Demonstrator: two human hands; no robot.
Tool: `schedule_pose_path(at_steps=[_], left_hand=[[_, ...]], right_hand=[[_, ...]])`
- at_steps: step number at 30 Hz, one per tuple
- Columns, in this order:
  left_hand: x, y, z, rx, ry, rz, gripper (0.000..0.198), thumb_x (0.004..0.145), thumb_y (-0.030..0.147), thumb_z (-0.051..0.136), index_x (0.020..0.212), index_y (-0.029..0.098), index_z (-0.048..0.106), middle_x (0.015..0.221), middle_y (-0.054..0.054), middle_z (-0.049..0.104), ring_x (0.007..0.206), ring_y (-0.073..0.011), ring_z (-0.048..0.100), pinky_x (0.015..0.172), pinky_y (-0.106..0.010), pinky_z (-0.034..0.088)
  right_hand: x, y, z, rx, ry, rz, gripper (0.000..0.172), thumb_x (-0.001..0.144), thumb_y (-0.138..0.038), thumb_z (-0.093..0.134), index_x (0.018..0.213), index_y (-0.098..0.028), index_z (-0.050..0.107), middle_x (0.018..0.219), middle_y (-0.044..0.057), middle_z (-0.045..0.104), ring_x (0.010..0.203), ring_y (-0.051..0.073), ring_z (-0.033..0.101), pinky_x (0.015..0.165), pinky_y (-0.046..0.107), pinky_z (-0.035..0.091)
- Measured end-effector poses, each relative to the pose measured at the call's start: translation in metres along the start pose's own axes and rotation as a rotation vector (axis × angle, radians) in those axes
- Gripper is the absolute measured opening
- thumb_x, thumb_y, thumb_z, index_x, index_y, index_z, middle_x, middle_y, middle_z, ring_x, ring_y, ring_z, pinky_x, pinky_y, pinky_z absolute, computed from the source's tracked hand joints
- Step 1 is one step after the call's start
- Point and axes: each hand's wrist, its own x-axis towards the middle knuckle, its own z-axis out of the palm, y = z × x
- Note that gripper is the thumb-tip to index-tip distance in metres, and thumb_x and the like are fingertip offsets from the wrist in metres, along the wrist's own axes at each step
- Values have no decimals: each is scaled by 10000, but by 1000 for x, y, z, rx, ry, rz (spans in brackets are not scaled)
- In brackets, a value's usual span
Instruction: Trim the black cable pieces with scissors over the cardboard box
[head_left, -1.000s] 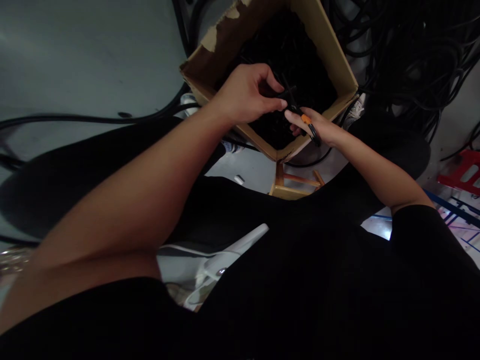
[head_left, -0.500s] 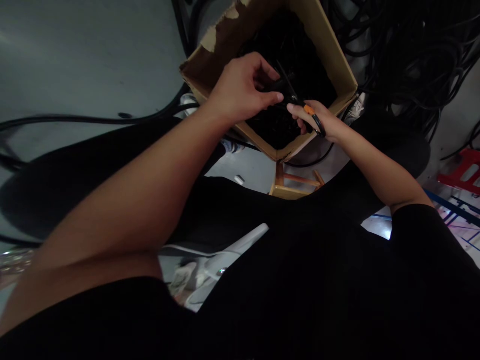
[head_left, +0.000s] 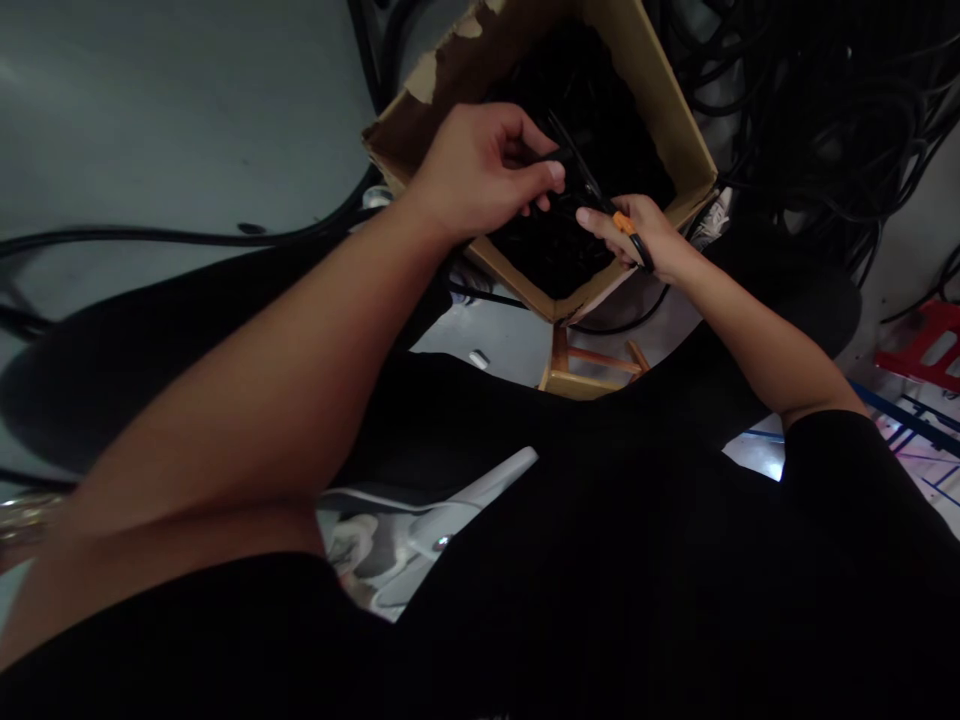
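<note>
An open cardboard box (head_left: 679,130) full of dark cables stands in front of me. Over its near corner my left hand (head_left: 480,170) pinches a small black cable piece (head_left: 562,175) between thumb and fingers. Close to its right, my right hand (head_left: 645,235) is closed on a small cutting tool with orange and black handles (head_left: 628,235). The tool's dark tip points up and left, meeting the black piece in my left hand. Both forearms reach forward from my black shirt.
A tangle of black cables (head_left: 825,100) fills the floor at the upper right. A thick black cable (head_left: 187,238) runs across the grey floor on the left. A small wooden stool (head_left: 585,370) stands under the box. A red stool (head_left: 930,345) sits at the right edge.
Both hands have risen a little over the box. My left hand has moved up with the black piece, and my right hand with the tool has followed it.
</note>
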Motion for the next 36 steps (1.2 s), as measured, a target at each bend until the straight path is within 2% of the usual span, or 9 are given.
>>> schedule_pose_path(at_steps=[4,7,9,12,16,22,24,28,36], left_hand=[[-3,1,0,6,-37,-8,327,877,565,985,994,329,791,922,-57,923,772,-293,850,690,-456,683],[-4,0,-1,17,-129,-17,286,923,553,925,1050,314,830,975,-86,937,776,-284,843,667,-433,637],[-3,-2,-4,34,-142,-16,307,945,600,906,1044,321,827,1001,-90,937,754,-277,822,655,-432,614],[1,-7,-11,44,-136,-8,352,948,660,916,1034,332,821,963,-67,913,739,-271,802,701,-458,647],[5,-12,-18,88,-142,-5,305,942,610,917,1104,366,830,878,-29,849,707,-275,754,710,-469,637],[9,-19,-14,152,-95,-23,183,980,423,900,1041,310,770,985,-70,873,857,-303,832,873,-511,718],[9,-18,-10,113,-63,-34,187,968,336,900,1079,298,755,978,-71,876,842,-308,847,852,-507,723],[3,-10,-1,53,-51,-77,324,942,212,914,1161,285,685,902,-40,861,779,-296,865,815,-479,732],[-1,-2,6,43,-64,-49,343,955,208,925,1044,304,607,856,-12,837,733,-244,827,754,-412,696]], right_hand=[[6,5,-3,11,-54,-41,558,1191,-624,989,1029,-238,621,912,-17,645,794,142,582,724,255,607],[8,11,-6,-5,-62,-67,533,1148,-582,1035,1048,-247,633,937,-13,637,861,174,639,786,304,682],[8,13,-9,-36,-32,-65,574,1130,-609,1044,999,-260,608,873,-23,579,826,181,613,752,316,679],[5,14,-11,-72,23,-43,624,1123,-652,1036,943,-273,574,802,-34,520,757,174,563,693,325,663],[2,9,-9,-46,24,12,619,1137,-680,1008,950,-273,582,793,-21,558,712,177,579,655,336,672],[0,4,1,112,-36,32,571,1121,-577,1059,1036,-274,582,954,5,675,868,188,679,808,299,721],[-1,5,4,119,-54,23,558,1114,-560,1072,1055,-268,600,1007,16,694,944,198,706,881,308,737],[-1,7,9,106,-89,-5,556,1108,-575,1082,1072,-257,627,1055,28,702,1026,218,723,963,340,745],[1,6,9,75,-96,-9,679,1022,-671,1138,1052,-262,597,1065,29,691,1043,233,719,961,368,738]])
